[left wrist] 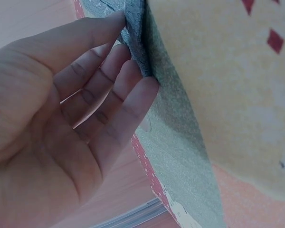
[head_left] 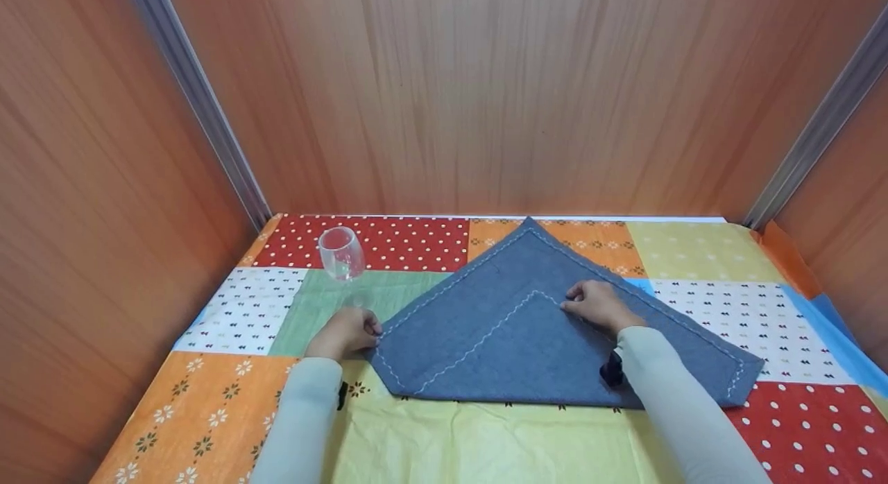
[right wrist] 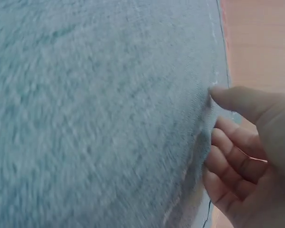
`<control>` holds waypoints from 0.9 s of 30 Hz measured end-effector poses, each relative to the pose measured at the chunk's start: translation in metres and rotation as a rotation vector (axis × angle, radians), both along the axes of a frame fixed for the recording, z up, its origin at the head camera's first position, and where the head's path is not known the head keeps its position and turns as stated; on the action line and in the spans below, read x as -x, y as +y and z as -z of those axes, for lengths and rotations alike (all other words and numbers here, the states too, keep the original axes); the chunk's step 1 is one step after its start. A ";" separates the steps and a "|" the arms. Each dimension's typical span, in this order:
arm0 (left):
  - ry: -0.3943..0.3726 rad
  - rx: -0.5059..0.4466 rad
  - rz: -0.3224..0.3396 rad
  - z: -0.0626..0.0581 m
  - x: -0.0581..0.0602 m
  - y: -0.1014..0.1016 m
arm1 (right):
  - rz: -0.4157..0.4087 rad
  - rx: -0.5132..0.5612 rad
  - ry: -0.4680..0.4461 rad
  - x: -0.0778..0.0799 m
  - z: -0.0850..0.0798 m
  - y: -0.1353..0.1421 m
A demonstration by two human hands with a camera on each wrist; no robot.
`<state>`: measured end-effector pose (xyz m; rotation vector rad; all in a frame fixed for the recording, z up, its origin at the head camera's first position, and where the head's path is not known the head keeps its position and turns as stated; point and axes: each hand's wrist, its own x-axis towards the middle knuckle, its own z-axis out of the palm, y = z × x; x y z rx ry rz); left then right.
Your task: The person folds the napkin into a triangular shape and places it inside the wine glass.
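Note:
A grey-blue cloth (head_left: 479, 317) with pale zigzag stitching along its borders lies folded on the table, one corner pointing to the back wall. My left hand (head_left: 347, 329) pinches its left edge, thumb on one side and fingertips on the other, as the left wrist view shows around the cloth's edge (left wrist: 135, 35). Farther right, my right hand (head_left: 595, 305) holds the stitched edge of the upper folded layer between thumb and fingers. In the right wrist view, the cloth (right wrist: 99, 114) fills most of the picture beside that hand.
A clear stemless-looking glass (head_left: 341, 254) stands behind my left hand, near the back left. The patchwork tablecloth (head_left: 222, 401) covers the table. Wood-grain panels (head_left: 444, 109) close in the back and both sides. Tablecloth edges hang loose at the right (head_left: 791, 262).

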<state>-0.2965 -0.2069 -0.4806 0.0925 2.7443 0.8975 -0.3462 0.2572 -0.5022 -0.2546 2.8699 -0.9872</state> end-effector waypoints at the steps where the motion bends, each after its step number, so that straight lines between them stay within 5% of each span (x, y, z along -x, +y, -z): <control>1: 0.005 0.004 0.002 0.000 0.000 0.000 | 0.007 0.008 0.006 0.001 0.001 -0.001; 12: 0.008 0.009 0.005 -0.002 -0.001 0.001 | 0.033 0.019 0.084 0.005 -0.006 -0.007; 27: 0.036 0.055 0.033 0.000 0.001 -0.001 | 0.172 0.113 0.235 0.021 -0.031 -0.018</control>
